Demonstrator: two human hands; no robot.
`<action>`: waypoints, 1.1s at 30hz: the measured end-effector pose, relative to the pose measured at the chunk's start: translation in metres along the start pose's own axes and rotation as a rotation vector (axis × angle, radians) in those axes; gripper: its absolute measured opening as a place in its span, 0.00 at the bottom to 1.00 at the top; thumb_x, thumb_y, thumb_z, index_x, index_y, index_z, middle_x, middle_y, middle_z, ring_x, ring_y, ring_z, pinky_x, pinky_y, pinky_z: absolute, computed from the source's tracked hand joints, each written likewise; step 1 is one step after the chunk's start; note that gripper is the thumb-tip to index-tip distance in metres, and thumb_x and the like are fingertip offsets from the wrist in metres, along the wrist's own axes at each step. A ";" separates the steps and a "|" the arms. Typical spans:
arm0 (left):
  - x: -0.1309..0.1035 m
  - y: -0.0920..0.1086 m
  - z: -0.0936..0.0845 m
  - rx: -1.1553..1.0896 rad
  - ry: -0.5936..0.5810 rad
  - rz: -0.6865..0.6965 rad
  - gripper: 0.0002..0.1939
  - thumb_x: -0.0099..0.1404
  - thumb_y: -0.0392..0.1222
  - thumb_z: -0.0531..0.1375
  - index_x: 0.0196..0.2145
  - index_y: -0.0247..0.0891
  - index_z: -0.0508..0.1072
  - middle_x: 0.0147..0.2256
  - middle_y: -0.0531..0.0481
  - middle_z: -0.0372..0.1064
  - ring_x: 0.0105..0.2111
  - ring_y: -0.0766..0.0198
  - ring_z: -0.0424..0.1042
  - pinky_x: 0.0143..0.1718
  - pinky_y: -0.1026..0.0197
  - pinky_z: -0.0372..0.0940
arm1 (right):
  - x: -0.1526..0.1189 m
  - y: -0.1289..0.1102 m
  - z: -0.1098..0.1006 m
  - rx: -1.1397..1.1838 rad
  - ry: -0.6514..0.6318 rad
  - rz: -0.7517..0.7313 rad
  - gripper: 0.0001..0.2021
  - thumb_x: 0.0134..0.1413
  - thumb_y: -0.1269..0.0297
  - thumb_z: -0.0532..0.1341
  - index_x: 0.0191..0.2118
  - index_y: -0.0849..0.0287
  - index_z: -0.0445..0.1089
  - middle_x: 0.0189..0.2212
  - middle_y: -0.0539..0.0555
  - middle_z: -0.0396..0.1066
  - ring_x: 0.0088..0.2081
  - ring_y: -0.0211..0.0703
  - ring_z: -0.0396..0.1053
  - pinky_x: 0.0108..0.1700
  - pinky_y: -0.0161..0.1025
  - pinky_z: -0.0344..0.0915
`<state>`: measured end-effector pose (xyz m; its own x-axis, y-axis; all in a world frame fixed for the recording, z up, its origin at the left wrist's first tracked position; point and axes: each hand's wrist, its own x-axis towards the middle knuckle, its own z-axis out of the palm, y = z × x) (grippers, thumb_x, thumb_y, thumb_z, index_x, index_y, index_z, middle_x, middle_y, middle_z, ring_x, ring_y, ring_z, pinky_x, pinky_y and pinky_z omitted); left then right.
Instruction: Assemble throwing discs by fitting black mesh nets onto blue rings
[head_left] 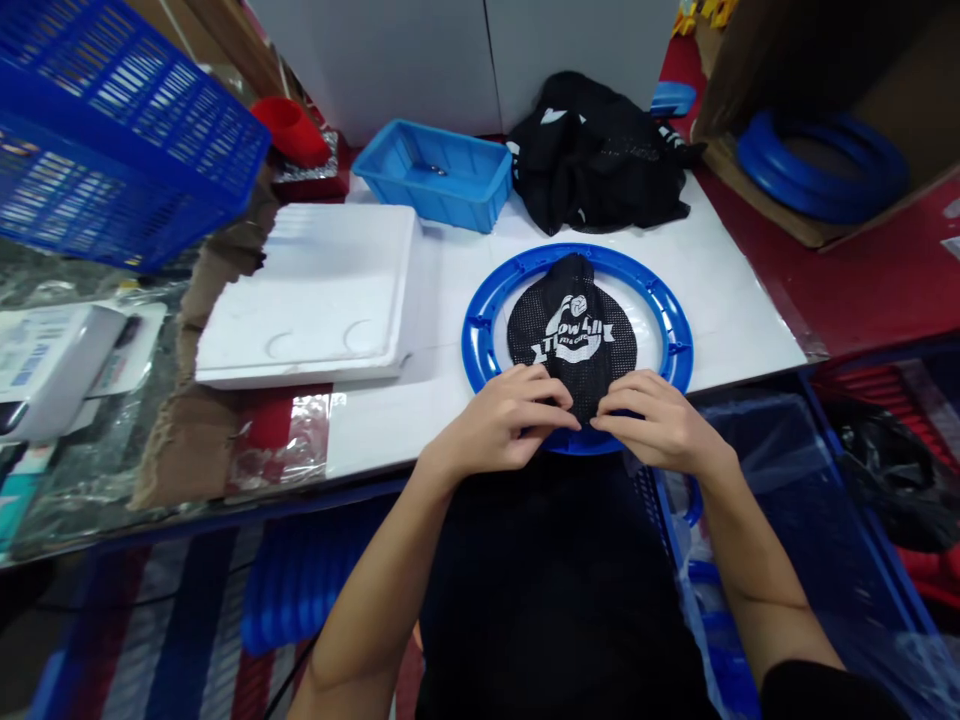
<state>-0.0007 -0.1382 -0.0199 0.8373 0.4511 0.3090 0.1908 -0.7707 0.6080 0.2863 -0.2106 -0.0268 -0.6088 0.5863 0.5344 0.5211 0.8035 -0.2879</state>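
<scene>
Tabletop (pixel 720 300), white surface. Blue oval-looking ring (pixel 480 345) lies flat near its front edge, right in front of the person. Mesh cloth (pixel 574 340), black with a white printed emblem and lettering, sits inside the ring opening, bunched up along the middle; its near end reaches the near side of the ring.

Both hands are at that near end. Left hand (pixel 517 415): fingers curled, thumb and fingertips together in a pinch on the edge of the mesh cloth. Right hand (pixel 660 420): the same pinch, just beside the left, a narrow gap between the two sets of fingertips (the exact grip on the fabric is too small to make out).

Beyond the ring, a heap of black fabric (pixel 600 160) with white marks. Light-blue tray (pixel 427 200) just left of the heap, small metal pieces (pixel 437 171) inside. White foam block (pixel 322 290) left of the ring, well apart from it. Farther left, a blue slatted basket (pixel 112 130), tilted, with a red cup (pixel 291 130) near its right end. Far right, a cardboard box (pixel 795 225) on a red surface (pixel 862 300), more blue rings (pixel 821 165) stacked inside it
</scene>
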 end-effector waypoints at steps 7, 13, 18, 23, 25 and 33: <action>0.008 0.007 -0.007 0.003 -0.063 0.000 0.20 0.71 0.29 0.57 0.45 0.47 0.87 0.45 0.48 0.81 0.45 0.53 0.72 0.48 0.48 0.65 | 0.002 0.001 -0.002 -0.051 -0.036 -0.031 0.17 0.68 0.78 0.62 0.51 0.50 0.82 0.48 0.59 0.81 0.54 0.56 0.76 0.54 0.57 0.78; 0.013 0.007 -0.016 -0.064 -0.131 0.017 0.17 0.72 0.30 0.60 0.41 0.48 0.87 0.42 0.47 0.82 0.45 0.53 0.74 0.53 0.48 0.71 | 0.000 -0.019 -0.003 -0.179 -0.073 -0.058 0.16 0.68 0.78 0.62 0.52 0.52 0.81 0.51 0.62 0.82 0.56 0.59 0.78 0.56 0.60 0.78; 0.028 -0.006 -0.015 0.062 0.171 -0.136 0.13 0.79 0.38 0.59 0.49 0.42 0.85 0.49 0.40 0.80 0.53 0.49 0.77 0.60 0.44 0.72 | 0.011 -0.042 0.011 -0.353 -0.125 -0.095 0.15 0.69 0.79 0.59 0.50 0.57 0.81 0.50 0.65 0.81 0.53 0.61 0.77 0.56 0.60 0.77; 0.050 -0.021 -0.003 0.614 0.244 -0.483 0.18 0.79 0.45 0.63 0.57 0.27 0.80 0.62 0.23 0.71 0.64 0.31 0.68 0.64 0.31 0.66 | 0.045 -0.068 0.005 -0.313 -0.344 -0.181 0.08 0.71 0.74 0.61 0.44 0.60 0.79 0.41 0.61 0.79 0.39 0.52 0.73 0.43 0.52 0.75; 0.053 -0.032 -0.003 0.639 0.156 -0.462 0.23 0.78 0.52 0.64 0.57 0.27 0.79 0.60 0.23 0.71 0.64 0.30 0.68 0.65 0.32 0.66 | 0.061 -0.063 -0.007 -0.177 -0.382 -0.221 0.07 0.75 0.64 0.63 0.44 0.58 0.78 0.42 0.59 0.79 0.38 0.49 0.72 0.41 0.48 0.74; 0.087 -0.090 -0.043 0.124 -0.148 -0.064 0.10 0.66 0.44 0.75 0.40 0.36 0.82 0.52 0.39 0.78 0.53 0.48 0.78 0.58 0.50 0.72 | 0.149 0.111 -0.034 0.046 -0.412 0.100 0.07 0.69 0.59 0.70 0.43 0.56 0.85 0.53 0.62 0.80 0.56 0.59 0.76 0.62 0.59 0.72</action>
<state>0.0325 -0.0107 -0.0160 0.8856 0.4373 0.1565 0.3004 -0.7963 0.5250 0.2735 -0.0378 0.0477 -0.7494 0.6465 0.1428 0.5683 0.7387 -0.3624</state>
